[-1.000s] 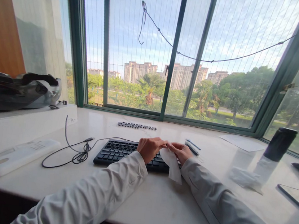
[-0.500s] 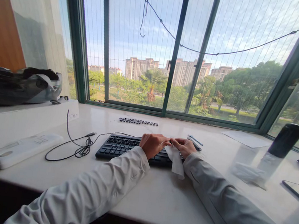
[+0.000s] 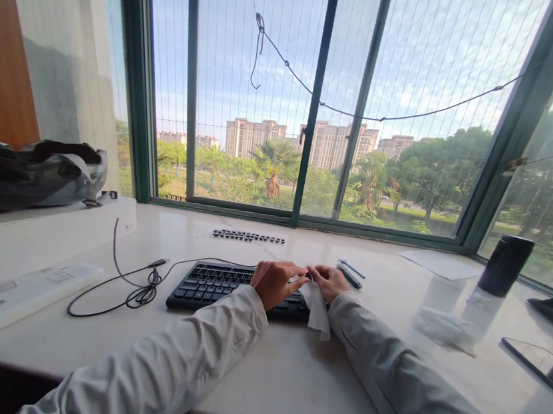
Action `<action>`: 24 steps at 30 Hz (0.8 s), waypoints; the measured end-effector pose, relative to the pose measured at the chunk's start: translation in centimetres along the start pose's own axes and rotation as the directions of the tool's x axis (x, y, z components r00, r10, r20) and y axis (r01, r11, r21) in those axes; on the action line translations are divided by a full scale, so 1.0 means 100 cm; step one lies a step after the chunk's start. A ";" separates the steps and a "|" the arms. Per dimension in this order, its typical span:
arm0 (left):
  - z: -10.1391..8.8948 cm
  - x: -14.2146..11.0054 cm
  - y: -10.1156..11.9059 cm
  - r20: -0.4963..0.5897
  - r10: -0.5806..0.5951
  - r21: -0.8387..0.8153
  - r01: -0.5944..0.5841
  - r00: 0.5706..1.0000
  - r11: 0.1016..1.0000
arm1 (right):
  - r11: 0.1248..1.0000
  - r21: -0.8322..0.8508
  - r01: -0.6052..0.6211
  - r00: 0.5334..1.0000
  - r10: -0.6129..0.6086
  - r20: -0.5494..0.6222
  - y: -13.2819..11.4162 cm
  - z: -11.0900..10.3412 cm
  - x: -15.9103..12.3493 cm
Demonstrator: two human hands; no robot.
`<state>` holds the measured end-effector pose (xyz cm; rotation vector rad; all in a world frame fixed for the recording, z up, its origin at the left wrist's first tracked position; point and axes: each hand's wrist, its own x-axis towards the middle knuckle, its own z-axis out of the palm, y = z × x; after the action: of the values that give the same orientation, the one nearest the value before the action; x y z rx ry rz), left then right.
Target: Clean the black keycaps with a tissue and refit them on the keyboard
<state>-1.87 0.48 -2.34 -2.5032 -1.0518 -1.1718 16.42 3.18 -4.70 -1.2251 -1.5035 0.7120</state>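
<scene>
Over the right part of a black keyboard [image 3: 211, 286], both my hands meet at the fingertips. Between them is a small dark piece [image 3: 309, 275] that looks like a keycap. My left hand [image 3: 274, 283] is closed, thumb and fingers pinching at that piece. My right hand [image 3: 330, 282] is closed on a white wipe [image 3: 316, 313], which hangs down in front of the keyboard, and its fingertips touch the same piece. The keyboard's upper rows look stripped of caps in part. My hands hide its right side. Loose keycaps [image 3: 248, 236] lie in rows behind it.
A coiled black cable [image 3: 143, 293] and a white power strip [image 3: 26, 297] lie left, beside a white box [image 3: 45, 239]. Slim tools [image 3: 350, 276] rest behind my right hand. Rightward are a clear plastic bag [image 3: 445, 330], a black cylinder [image 3: 506, 265], paper [image 3: 441, 264] and a phone-like slab [image 3: 542, 367].
The view has tilted up and shifted slightly right. My left fingers have spread a little around the small dark piece, which shows more now. The wipe still hangs from my right hand.
</scene>
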 end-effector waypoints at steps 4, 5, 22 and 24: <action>0.000 0.000 0.000 -0.020 -0.041 0.016 0.042 0.999 0.999 | 0.997 0.043 -0.058 0.995 0.061 -0.075 -0.002 -0.003 -0.001; 0.000 0.000 0.000 -0.023 -0.054 0.022 0.054 0.998 0.998 | 0.994 0.083 -0.069 0.991 0.077 -0.106 -0.003 -0.004 -0.001; -0.009 0.001 0.003 0.007 -0.097 0.027 0.097 0.995 0.995 | 0.893 0.418 -0.166 0.974 0.082 0.211 -0.010 0.009 -0.011; -0.009 0.001 0.003 0.021 -0.095 0.018 0.095 0.995 0.995 | 0.910 0.383 -0.160 0.972 0.077 0.222 -0.012 0.009 -0.010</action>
<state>-2.14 -0.05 -1.62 -2.4835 -1.1934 -1.1572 15.10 1.98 -4.31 -0.9564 -1.3627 1.1929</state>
